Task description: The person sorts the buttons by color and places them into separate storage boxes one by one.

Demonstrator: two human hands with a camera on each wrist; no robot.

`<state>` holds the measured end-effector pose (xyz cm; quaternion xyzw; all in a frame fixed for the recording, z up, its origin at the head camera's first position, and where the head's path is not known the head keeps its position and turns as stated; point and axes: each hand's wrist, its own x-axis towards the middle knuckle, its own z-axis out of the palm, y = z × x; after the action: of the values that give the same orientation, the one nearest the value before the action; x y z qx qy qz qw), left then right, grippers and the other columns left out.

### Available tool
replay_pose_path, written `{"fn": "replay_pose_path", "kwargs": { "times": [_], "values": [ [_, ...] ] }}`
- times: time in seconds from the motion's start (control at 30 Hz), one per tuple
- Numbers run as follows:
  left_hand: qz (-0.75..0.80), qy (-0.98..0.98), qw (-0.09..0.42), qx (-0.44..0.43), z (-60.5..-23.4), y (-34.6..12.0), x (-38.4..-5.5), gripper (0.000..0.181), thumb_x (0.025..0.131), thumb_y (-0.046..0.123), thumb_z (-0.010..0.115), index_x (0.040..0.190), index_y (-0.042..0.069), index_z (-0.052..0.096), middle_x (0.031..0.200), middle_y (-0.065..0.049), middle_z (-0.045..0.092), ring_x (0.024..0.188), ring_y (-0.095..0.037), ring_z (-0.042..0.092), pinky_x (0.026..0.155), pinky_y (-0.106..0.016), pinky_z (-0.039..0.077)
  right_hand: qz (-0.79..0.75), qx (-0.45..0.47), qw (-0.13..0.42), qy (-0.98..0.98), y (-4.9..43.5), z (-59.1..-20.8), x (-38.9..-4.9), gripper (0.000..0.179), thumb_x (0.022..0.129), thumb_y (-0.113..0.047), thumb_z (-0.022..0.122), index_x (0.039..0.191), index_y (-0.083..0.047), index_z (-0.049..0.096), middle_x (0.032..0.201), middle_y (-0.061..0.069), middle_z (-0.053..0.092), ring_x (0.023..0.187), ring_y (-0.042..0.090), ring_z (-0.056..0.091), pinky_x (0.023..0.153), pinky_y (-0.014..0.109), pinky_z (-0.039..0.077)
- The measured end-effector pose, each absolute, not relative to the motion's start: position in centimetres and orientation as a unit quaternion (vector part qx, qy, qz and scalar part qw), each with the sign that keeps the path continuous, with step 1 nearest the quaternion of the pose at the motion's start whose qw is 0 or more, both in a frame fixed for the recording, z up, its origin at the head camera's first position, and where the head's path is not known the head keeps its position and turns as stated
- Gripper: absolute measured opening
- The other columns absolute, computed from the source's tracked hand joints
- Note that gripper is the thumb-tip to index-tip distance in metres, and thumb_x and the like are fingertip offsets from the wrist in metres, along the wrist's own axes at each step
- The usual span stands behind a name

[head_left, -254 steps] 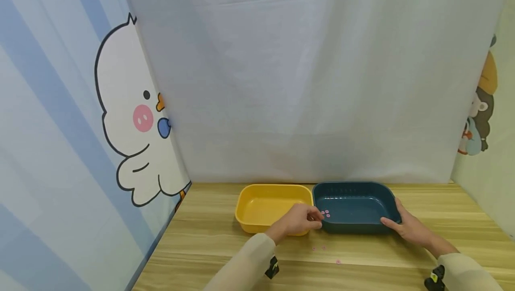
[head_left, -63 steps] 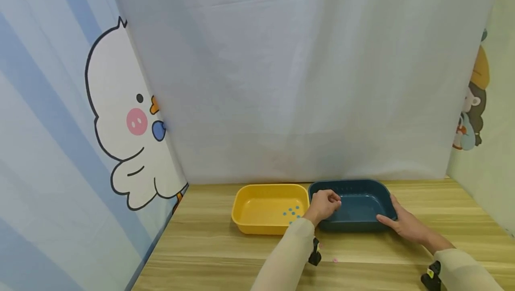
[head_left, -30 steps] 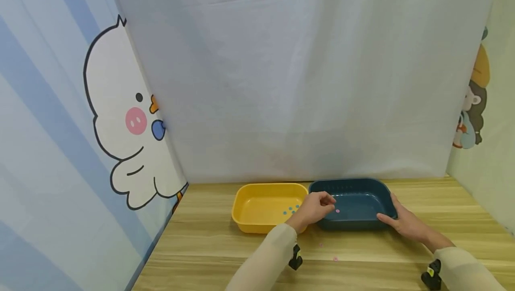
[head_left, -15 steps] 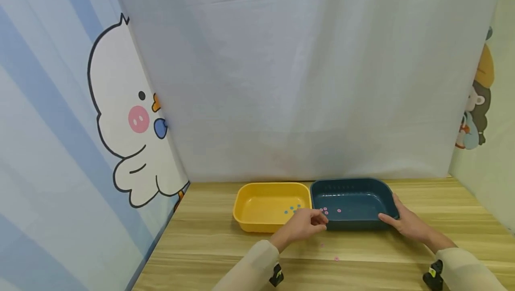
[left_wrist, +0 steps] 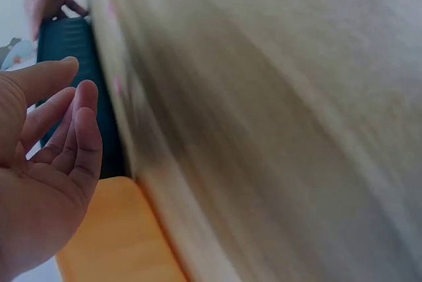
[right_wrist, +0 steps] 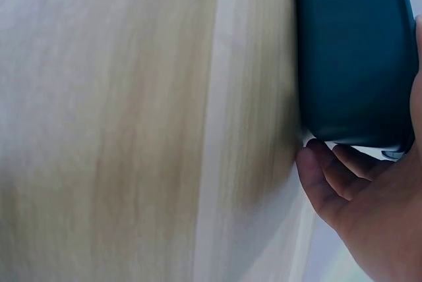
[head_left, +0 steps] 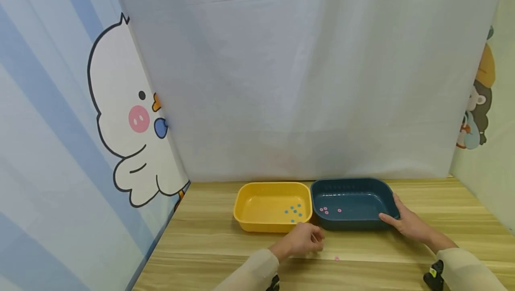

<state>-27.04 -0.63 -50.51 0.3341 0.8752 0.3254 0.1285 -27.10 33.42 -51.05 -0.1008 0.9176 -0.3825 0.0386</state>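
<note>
My left hand (head_left: 302, 239) is low over the table in front of the gap between the trays. Its fingers (left_wrist: 89, 130) are loosely bent, and nothing shows between them in the left wrist view. A small pink disc (left_wrist: 117, 85) lies just past the fingertips; the head view hides it behind the hand. Another pink disc (head_left: 337, 259) lies nearer the front. Several more pink discs (head_left: 326, 212) are inside the dark teal tray (head_left: 354, 225). My right hand (head_left: 410, 225) grips that tray's right end, thumb at the front rim, fingers (right_wrist: 320, 183) against its outer wall.
A yellow tray (head_left: 261, 227) stands left of the teal tray, side by side with it. Several blue discs (head_left: 295, 211) lie in its right part. Behind both trays hangs a grey-white curtain (head_left: 301, 103) at the wooden table's (head_left: 193, 246) back edge.
My left hand has come from over the teal tray forward and down to the table. One more pink disc shows in the teal tray than 8.5 s ago. The right hand has stayed put.
</note>
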Motion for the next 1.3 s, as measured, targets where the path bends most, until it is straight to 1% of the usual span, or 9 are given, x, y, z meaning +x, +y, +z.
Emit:
{"fn": "replay_pose_path", "kwargs": {
  "times": [0.17,0.43,0.67,0.8,0.9,1.13,1.3],
  "values": [
    [0.261,0.888,0.1,0.366,-51.1,-0.2,-27.0,0.011,0.08,0.008,0.073,0.091,0.007,0.07,0.079,0.006,0.067,0.067,0.006,0.052,0.064,-0.009,0.043,-0.385,-0.1,0.039,0.917,33.5,-51.1,-27.1,0.098,0.095,-0.035,0.056,0.143,0.01,-0.017,0.143,0.044,-0.005,0.126,0.063,0.009,0.096,0.071,0.015],
    [0.219,0.909,0.096,0.341,-51.9,0.2,-27.5,0.005,0.08,0.012,0.072,0.085,0.014,0.071,0.07,0.014,0.057,0.065,0.003,0.048,0.063,-0.012,0.041,-0.386,-0.095,0.046,0.916,33.4,-51.1,-27.2,0.099,0.095,-0.037,0.056,0.143,0.009,-0.017,0.143,0.044,-0.005,0.126,0.063,0.008,0.096,0.071,0.015],
    [0.214,0.914,0.101,0.329,-51.9,0.4,-27.6,0.004,0.082,0.012,0.071,0.086,0.014,0.072,0.069,0.014,0.056,0.065,0.002,0.047,0.061,-0.012,0.041,-0.384,-0.099,0.044,0.917,33.4,-51.0,-27.2,0.098,0.095,-0.037,0.055,0.142,0.01,-0.017,0.143,0.045,-0.004,0.125,0.063,0.01,0.096,0.071,0.017],
    [0.211,0.911,0.102,0.339,-51.9,0.5,-27.6,0.004,0.082,0.012,0.072,0.083,0.016,0.071,0.069,0.014,0.056,0.064,0.003,0.048,0.061,-0.011,0.041,-0.385,-0.101,0.041,0.917,33.5,-51.0,-27.3,0.098,0.096,-0.035,0.055,0.142,0.011,-0.017,0.143,0.045,-0.005,0.126,0.063,0.009,0.096,0.071,0.016],
    [0.208,0.907,0.098,0.352,-51.9,0.5,-27.6,0.004,0.083,0.013,0.072,0.081,0.016,0.071,0.069,0.015,0.058,0.064,0.004,0.048,0.061,-0.01,0.041,-0.385,-0.1,0.041,0.917,33.6,-51.0,-27.4,0.098,0.095,-0.035,0.055,0.142,0.01,-0.017,0.143,0.044,-0.005,0.126,0.063,0.008,0.096,0.071,0.015],
    [0.198,0.905,0.101,0.364,-52.0,0.6,-27.5,0.004,0.084,0.017,0.072,0.081,0.017,0.071,0.069,0.016,0.058,0.064,0.005,0.049,0.061,-0.01,0.041,-0.38,-0.095,0.052,0.918,33.6,-51.1,-27.3,0.098,0.096,-0.036,0.054,0.142,0.01,-0.018,0.142,0.044,-0.006,0.125,0.063,0.008,0.095,0.071,0.015],
    [0.19,0.905,0.096,0.368,-52.0,0.6,-27.7,0.004,0.084,0.018,0.073,0.08,0.017,0.071,0.069,0.016,0.057,0.063,0.004,0.048,0.061,-0.01,0.04,-0.38,-0.096,0.045,0.919,33.5,-51.1,-27.3,0.098,0.095,-0.036,0.055,0.142,0.01,-0.017,0.143,0.044,-0.004,0.125,0.063,0.009,0.096,0.071,0.016]
  ]
}}
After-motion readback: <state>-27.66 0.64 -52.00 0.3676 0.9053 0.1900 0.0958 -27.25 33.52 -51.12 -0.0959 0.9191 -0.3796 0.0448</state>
